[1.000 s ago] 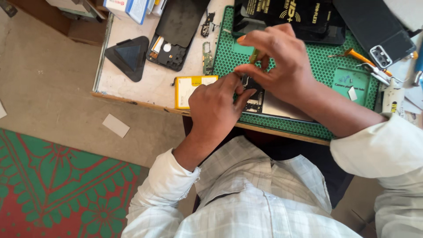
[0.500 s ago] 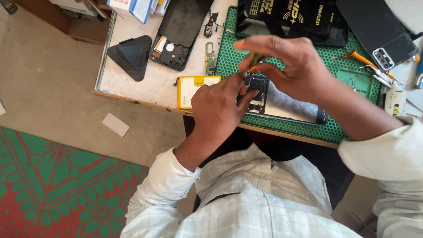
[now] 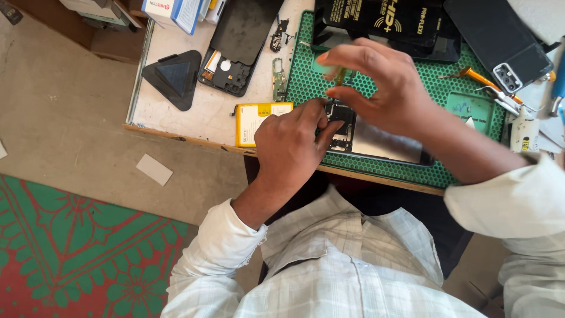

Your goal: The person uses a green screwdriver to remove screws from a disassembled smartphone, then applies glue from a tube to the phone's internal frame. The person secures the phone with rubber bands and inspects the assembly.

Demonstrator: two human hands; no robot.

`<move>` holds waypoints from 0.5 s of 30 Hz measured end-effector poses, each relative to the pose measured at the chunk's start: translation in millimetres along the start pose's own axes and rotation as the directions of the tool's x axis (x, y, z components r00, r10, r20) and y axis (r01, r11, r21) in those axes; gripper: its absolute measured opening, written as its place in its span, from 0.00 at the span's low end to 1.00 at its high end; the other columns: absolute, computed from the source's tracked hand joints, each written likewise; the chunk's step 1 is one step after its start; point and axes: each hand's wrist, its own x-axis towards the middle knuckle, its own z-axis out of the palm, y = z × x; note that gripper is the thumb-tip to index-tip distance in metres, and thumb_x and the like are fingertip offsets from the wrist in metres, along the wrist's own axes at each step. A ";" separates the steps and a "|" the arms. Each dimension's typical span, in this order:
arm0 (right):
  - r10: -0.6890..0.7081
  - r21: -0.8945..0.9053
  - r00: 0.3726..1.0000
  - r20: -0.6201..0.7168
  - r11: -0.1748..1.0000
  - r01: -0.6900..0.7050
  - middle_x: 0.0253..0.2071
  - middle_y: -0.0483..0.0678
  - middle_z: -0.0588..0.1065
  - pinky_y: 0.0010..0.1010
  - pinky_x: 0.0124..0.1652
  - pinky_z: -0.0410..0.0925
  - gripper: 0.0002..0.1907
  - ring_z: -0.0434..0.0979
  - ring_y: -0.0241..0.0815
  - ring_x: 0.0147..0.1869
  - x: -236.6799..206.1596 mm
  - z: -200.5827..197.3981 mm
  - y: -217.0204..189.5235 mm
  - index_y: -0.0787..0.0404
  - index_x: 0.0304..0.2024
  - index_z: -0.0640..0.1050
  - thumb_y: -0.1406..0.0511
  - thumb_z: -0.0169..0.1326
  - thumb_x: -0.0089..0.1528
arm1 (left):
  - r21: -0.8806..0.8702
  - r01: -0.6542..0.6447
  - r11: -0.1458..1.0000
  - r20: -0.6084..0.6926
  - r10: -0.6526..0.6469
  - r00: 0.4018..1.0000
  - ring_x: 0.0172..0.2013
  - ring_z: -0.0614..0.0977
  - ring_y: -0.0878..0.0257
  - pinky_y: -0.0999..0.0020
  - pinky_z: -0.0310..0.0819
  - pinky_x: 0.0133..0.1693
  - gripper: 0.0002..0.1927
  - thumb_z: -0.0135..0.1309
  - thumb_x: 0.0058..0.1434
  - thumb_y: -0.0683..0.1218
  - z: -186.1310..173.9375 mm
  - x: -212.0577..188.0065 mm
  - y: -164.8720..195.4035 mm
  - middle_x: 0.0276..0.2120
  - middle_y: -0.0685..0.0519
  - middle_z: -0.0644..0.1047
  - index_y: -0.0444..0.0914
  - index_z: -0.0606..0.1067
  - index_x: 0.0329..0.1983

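An opened phone point(image 3: 376, 140) lies on a green perforated work mat point(image 3: 471, 171), its circuit end toward the left. My left hand point(image 3: 288, 144) presses down on that end, fingertips on the black inner frame. My right hand point(image 3: 376, 82) hovers just above it, thumb and fingers pinching a slim green-handled tool point(image 3: 340, 75) that points down at the phone. A yellow battery point(image 3: 259, 121) lies on the white tabletop right beside my left hand.
A black phone back shell point(image 3: 238, 41) and a black triangular pick holder point(image 3: 173, 76) lie at the left. A small circuit board point(image 3: 278, 79) sits by the mat. Tweezers and an orange-handled tool point(image 3: 482, 82), another phone point(image 3: 500, 44) and a black box point(image 3: 382, 20) crowd the back.
My right hand has lifted off the phone and now pinches the tool above it. My left hand has stayed on the phone's left end.
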 end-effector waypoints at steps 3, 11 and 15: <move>-0.035 0.079 0.999 0.000 0.996 0.035 0.54 0.52 0.78 0.34 0.52 0.77 0.24 0.84 0.48 0.56 -0.9 0.0 1.6 0.64 0.61 0.70 0.77 0.60 0.64 | 0.016 -0.009 1.000 -0.019 0.009 1.000 0.24 0.79 0.56 0.62 0.68 0.27 0.16 0.68 0.58 0.50 1.0 -0.4 0.0 0.26 0.57 0.77 0.38 0.75 0.41; -0.042 0.000 0.999 -0.005 0.999 0.042 0.52 0.54 0.79 0.36 0.50 0.77 0.29 0.84 0.46 0.54 -4.0 5.7 4.4 0.62 0.64 0.68 0.73 0.66 0.63 | 0.046 0.001 0.999 0.015 -0.001 1.000 0.25 0.80 0.55 0.60 0.67 0.27 0.16 0.67 0.59 0.52 1.2 -2.6 -0.4 0.28 0.57 0.78 0.40 0.73 0.39; 0.028 0.008 0.999 0.019 1.000 -0.028 0.52 0.53 0.80 0.34 0.51 0.79 0.31 0.86 0.47 0.55 -8.0 4.6 -0.5 0.63 0.68 0.65 0.74 0.62 0.66 | 0.062 -0.013 0.998 0.001 0.013 1.000 0.26 0.81 0.54 0.60 0.68 0.28 0.19 0.67 0.59 0.52 0.4 -2.5 0.7 0.34 0.54 0.81 0.39 0.76 0.47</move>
